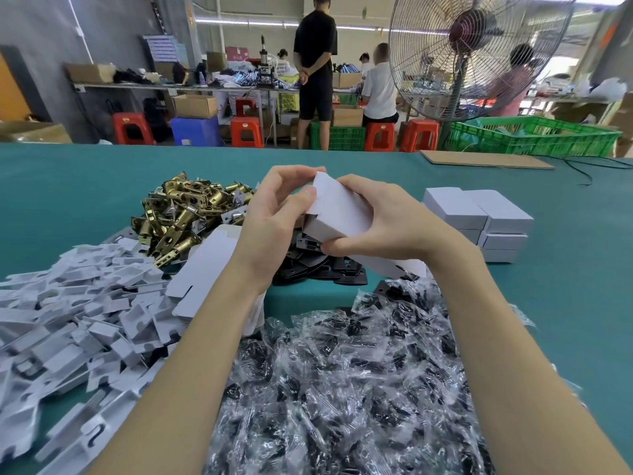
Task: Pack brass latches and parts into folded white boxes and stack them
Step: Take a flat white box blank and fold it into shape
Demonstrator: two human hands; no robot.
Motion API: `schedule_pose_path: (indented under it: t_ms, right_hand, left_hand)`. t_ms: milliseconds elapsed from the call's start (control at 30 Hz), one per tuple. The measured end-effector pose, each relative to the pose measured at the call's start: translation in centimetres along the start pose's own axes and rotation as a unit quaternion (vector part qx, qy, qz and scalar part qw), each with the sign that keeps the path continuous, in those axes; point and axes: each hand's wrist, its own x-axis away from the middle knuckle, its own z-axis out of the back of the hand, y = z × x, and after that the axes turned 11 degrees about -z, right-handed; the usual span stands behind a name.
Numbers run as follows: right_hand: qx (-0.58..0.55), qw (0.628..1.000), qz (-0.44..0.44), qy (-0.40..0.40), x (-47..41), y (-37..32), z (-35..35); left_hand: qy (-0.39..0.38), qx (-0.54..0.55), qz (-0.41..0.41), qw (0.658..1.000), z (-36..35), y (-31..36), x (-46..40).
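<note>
- Both hands hold a white box (337,209) above the counter (68,186): left hand (277,217) fingers pinch its flap, right hand (387,217) fingers grip its body.
- Latches (181,214) lie left; stacked boxes (479,217) right.

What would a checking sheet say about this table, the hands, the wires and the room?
Surface: green table, mostly covered with parts.
Job's things: white box held in the air; brass latches piled at the back left; stacked white boxes on the right.
Clutter: flat white cartons, black plates, bagged parts, cardboard sheet.
Grippers: left hand and right hand both hold the box, fingers curled on it.
Cables: black cable on the far right.
Surroundings: big fan, red stools, green crates, people working.
</note>
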Motion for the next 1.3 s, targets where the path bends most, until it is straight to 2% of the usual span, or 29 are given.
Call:
schedule_pose_path:
  t_ms: [100,300,467,800,1167,1300]
  right_hand:
    - [0.003,1.000,0.006,0.000,0.0,0.1,0.0]
    - [0.013,1.000,0.004,0.000,-0.1,0.2,0.0]
    - [0.014,1.000,0.009,0.000,-0.1,0.2,0.1]
    - [0.031,1.000,0.004,0.001,-0.1,0.1,0.1]
    - [0.058,0.997,-0.004,0.045,-0.3,0.0,0.1]
    - [0.048,0.997,-0.017,0.065,-0.2,0.2,0.2]
  left_hand:
    - [-0.019,-0.017,-0.020,0.999,-0.2,-0.2,0.2]
    - [0.023,0.013,-0.011,1.000,0.1,-0.5,0.0]
    - [0.027,-0.005,-0.032,0.999,0.0,-0.7,-0.1]
    - [0.026,-0.024,-0.021,0.999,-0.2,-0.8,0.2]
    - [0.053,-0.014,-0.007,0.998,-2.9,-0.8,0.9]
    - [0.042,-0.029,-0.012,0.999,-4.4,-0.9,1.7]
